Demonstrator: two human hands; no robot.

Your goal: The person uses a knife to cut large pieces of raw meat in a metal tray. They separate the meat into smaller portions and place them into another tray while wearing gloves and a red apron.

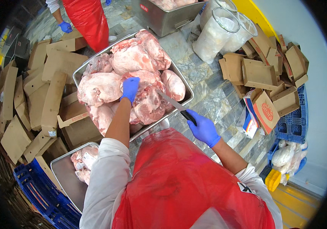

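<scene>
A steel bin (186, 86) before me is heaped with big pale-pink cuts of raw meat (99, 87). In its middle, my left hand (130, 90), in a blue glove, is closed on a piece of meat (147, 79); its fingertips are partly hidden. On the right, my right hand (204, 129), also gloved in blue, grips the black handle of a knife (173, 101). The blade points up and left, its tip at the redder cut face of the meat beside my left hand.
Empty cardboard boxes (62, 64) pile up at left, more boxes (261, 72) at right. A smaller steel bin (65, 166) holding meat stands lower left. Clear plastic-lined bins (216, 36) and another steel bin (167, 19) are beyond. A person in a red apron (87, 23) stands at far left.
</scene>
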